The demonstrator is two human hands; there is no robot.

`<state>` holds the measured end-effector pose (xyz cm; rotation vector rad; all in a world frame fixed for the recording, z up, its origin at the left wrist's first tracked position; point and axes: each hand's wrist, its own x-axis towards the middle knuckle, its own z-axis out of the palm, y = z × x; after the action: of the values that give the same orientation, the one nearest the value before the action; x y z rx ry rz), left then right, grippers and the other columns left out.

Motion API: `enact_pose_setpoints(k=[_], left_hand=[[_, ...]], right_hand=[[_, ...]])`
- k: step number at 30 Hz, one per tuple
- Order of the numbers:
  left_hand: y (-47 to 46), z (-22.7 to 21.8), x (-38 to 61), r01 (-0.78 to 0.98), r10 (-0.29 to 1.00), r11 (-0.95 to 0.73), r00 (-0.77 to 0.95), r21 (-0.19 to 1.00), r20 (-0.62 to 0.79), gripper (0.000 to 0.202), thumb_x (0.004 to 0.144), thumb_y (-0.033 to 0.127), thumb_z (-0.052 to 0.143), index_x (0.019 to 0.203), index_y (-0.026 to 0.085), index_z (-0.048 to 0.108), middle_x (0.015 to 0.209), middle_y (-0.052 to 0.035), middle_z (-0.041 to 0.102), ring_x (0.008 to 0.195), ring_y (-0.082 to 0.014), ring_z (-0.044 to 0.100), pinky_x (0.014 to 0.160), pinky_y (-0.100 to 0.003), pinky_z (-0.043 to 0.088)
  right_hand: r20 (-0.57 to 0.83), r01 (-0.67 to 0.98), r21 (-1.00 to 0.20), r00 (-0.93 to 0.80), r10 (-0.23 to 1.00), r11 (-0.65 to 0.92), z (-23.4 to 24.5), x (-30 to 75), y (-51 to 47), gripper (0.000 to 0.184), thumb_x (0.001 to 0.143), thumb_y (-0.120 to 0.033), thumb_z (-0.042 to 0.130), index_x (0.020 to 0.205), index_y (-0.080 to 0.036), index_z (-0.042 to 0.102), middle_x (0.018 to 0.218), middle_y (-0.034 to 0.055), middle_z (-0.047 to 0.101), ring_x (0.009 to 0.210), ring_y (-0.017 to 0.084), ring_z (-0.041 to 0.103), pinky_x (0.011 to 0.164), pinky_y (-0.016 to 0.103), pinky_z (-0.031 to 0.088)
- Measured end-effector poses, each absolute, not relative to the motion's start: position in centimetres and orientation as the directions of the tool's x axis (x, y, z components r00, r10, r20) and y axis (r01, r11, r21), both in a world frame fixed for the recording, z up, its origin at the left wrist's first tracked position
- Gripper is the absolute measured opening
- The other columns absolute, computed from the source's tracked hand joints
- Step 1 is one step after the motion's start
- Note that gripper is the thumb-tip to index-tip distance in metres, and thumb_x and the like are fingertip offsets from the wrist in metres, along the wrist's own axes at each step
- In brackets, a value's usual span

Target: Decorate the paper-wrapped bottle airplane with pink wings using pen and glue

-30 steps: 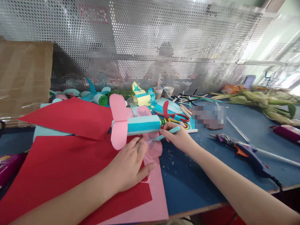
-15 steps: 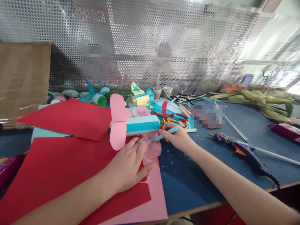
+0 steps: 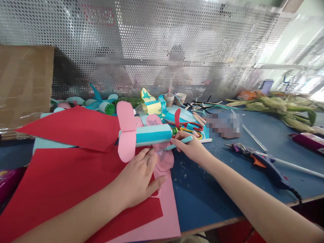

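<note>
A model plane (image 3: 154, 134) wrapped in blue paper, with a green bottle neck at its right end, lies before me. Pink paper wings (image 3: 165, 164) extend on both sides, each bearing a dark star, and a pink tail piece (image 3: 127, 116) stands at the left end. My right hand (image 3: 193, 148) is closed around a light blue marker pen (image 3: 186, 140), its tip at the star on the near wing. Flat beside that star, my left hand (image 3: 140, 179) rests with fingers spread on the wing's edge and paper. A red strip (image 3: 177, 117) sits by the bottle neck.
Red paper sheets (image 3: 76, 179) overlap pink paper (image 3: 170, 216) on the left. Scissors (image 3: 196, 127) lie behind the plane. A glue gun (image 3: 260, 160) with its cord is at right, near glue sticks (image 3: 254, 136) and corn husks (image 3: 280, 108). Other bottle planes (image 3: 152, 104) stand by the perforated wall.
Little differs. My right hand and the pen have stayed nearly in place at the star, my left hand still pressing flat; the view has shifted very slightly.
</note>
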<state>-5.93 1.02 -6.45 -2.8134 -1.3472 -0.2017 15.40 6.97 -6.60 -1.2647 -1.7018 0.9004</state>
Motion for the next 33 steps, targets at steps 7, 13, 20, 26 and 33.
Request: enact_pose_setpoints(k=[7, 13, 20, 26, 33], left_hand=[[1.05, -7.04, -6.11, 0.766, 0.759, -0.64, 0.621, 0.056, 0.195, 0.071, 0.093, 0.062, 0.027, 0.137, 0.008, 0.043, 0.145, -0.0188, 0.043, 0.134, -0.0346, 0.04, 0.105, -0.049, 0.042], [1.04, -6.66, -6.02, 0.763, 0.763, -0.643, 0.631, 0.065, 0.143, 0.072, 0.093, 0.062, 0.027, 0.135, 0.006, 0.044, 0.146, -0.0208, 0.042, 0.134, -0.0363, 0.04, 0.103, -0.052, 0.042], [1.07, -6.51, -5.99, 0.76, 0.764, -0.643, 0.626, 0.1, 0.153, 0.071, 0.093, 0.061, 0.029, 0.133, 0.005, 0.046, 0.145, -0.022, 0.042, 0.133, -0.0382, 0.04, 0.103, -0.054, 0.042], [1.05, -6.63, -6.03, 0.76, 0.759, -0.647, 0.633, 0.067, 0.149, 0.071, 0.093, 0.06, 0.03, 0.134, 0.005, 0.045, 0.145, -0.022, 0.042, 0.134, -0.0379, 0.039, 0.103, -0.055, 0.041], [1.06, -6.43, -5.96, 0.763, 0.762, -0.645, 0.635, 0.053, 0.13, 0.072, 0.093, 0.06, 0.029, 0.135, 0.003, 0.044, 0.145, -0.0218, 0.041, 0.133, -0.038, 0.039, 0.103, -0.054, 0.042]], right_hand=[[0.175, 0.384, -0.896, -0.151, 0.973, 0.221, -6.4, 15.39, 6.94, 0.025, 0.075, -0.034, 0.056, 0.057, -0.022, 0.044, 0.045, -0.0057, 0.047, 0.049, 0.012, 0.042, 0.055, 0.027, 0.033], [0.174, 0.397, -0.89, -0.162, 0.971, 0.225, -6.4, 15.49, 6.98, 0.025, 0.075, -0.033, 0.055, 0.056, -0.022, 0.044, 0.045, -0.0058, 0.047, 0.049, 0.012, 0.041, 0.054, 0.027, 0.033], [0.191, 0.413, -0.88, -0.14, 0.972, 0.233, -6.34, 15.49, 6.88, 0.024, 0.075, -0.031, 0.055, 0.056, -0.022, 0.043, 0.045, -0.0061, 0.046, 0.049, 0.011, 0.041, 0.056, 0.027, 0.033], [0.188, 0.378, -0.89, -0.203, 0.961, 0.254, -6.24, 15.38, 6.74, 0.024, 0.074, -0.03, 0.055, 0.056, -0.022, 0.043, 0.045, -0.0065, 0.045, 0.048, 0.011, 0.039, 0.052, 0.026, 0.032], [0.208, 0.38, -0.883, -0.211, 0.955, 0.276, -6.19, 15.38, 6.74, 0.024, 0.075, -0.029, 0.055, 0.055, -0.022, 0.042, 0.045, -0.0065, 0.045, 0.049, 0.011, 0.04, 0.052, 0.026, 0.032]])
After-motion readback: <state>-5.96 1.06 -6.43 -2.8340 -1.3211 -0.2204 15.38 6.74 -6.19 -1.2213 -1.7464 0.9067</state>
